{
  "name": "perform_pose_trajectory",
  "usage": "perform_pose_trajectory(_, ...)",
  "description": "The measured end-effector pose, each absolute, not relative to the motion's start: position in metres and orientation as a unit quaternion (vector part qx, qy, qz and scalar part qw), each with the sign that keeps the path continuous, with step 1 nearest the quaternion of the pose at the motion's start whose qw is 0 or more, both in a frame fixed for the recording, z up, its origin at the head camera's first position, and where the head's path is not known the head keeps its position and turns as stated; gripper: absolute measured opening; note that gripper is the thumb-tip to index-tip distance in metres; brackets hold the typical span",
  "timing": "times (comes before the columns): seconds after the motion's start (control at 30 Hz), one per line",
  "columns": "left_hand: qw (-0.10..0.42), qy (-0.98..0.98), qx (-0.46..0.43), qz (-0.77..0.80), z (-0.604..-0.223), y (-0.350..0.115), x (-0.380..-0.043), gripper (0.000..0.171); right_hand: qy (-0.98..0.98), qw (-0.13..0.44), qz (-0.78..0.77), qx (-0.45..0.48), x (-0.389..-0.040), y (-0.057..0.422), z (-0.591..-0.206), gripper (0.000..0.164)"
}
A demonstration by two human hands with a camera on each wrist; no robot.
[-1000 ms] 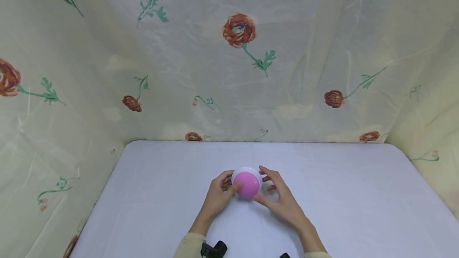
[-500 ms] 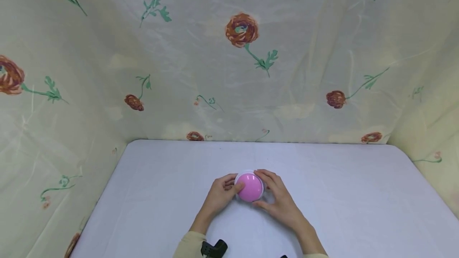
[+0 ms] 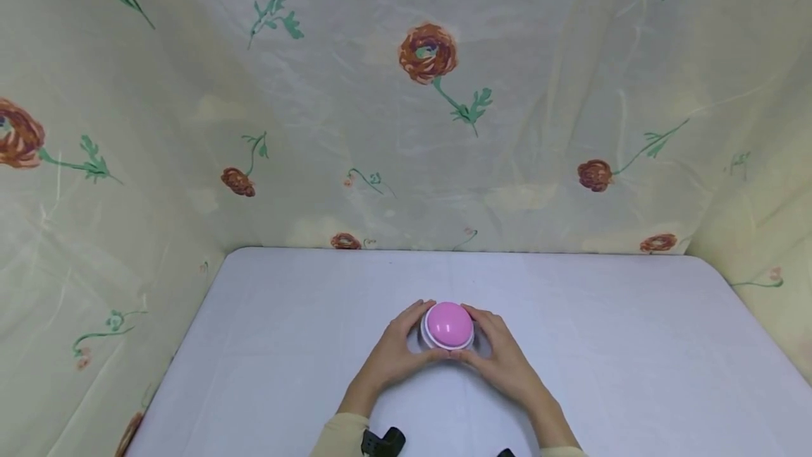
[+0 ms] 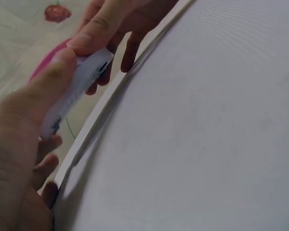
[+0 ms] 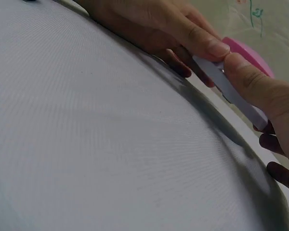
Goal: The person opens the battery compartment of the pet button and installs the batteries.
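Between my two hands is a round push button (image 3: pixel 450 325) with a glossy pink dome on a white base. My left hand (image 3: pixel 393 355) grips its left side, thumb along the near edge and fingers round the far edge. On the opposite side, my right hand (image 3: pixel 501 358) holds it the same way. The thumbs meet at the near rim. In the left wrist view the white base (image 4: pixel 82 84) shows edge-on, with small dark marks along it. The pink dome (image 5: pixel 250 55) faces away from the camera in the right wrist view. Fingers partly hide the underside.
A white-covered table (image 3: pixel 304 302) with rounded far corners spreads under the hands. Behind it and at both sides hangs pale cloth (image 3: pixel 507 90) printed with brown flowers. A black wrist camera (image 3: pixel 383 441) is strapped at the left sleeve.
The button has moved slightly right and its dome now faces more upward. My left thumb has slid from the dome to the near rim, and my right hand has closed onto the side.
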State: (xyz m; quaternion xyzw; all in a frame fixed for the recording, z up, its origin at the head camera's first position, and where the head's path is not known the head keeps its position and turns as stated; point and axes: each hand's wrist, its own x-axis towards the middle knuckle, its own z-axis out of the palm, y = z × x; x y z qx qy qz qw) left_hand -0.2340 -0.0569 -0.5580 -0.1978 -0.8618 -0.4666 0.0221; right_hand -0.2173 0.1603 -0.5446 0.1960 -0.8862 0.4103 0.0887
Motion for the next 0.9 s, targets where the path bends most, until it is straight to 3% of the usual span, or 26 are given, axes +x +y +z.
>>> perform_pose_trajectory(0.17,0.074,-0.891,-0.212,-0.394,-0.558,-0.057,-0.233,0.084,-0.893,0.081,0.392,0.204,-0.219,0.16,-0.548,0.078)
perform_pose_trajectory(0.43,0.088,-0.913,-0.204,-0.341,-0.558,-0.057,-0.231,0.079,-0.901,0.067,0.373,0.213,-0.221,0.157,-0.55,0.077)
perform_pose_trajectory(0.73,0.072,-0.918,-0.206,-0.332,-0.56,-0.059,-0.228,0.081,-0.905,0.049,0.369,0.207,-0.218,0.156,-0.551,0.081)
perform_pose_trajectory(0.9,0.017,-0.909,-0.211,-0.359,-0.559,-0.057,-0.229,0.09,-0.903,0.032,0.386,0.188,-0.212,0.168,-0.55,0.081)
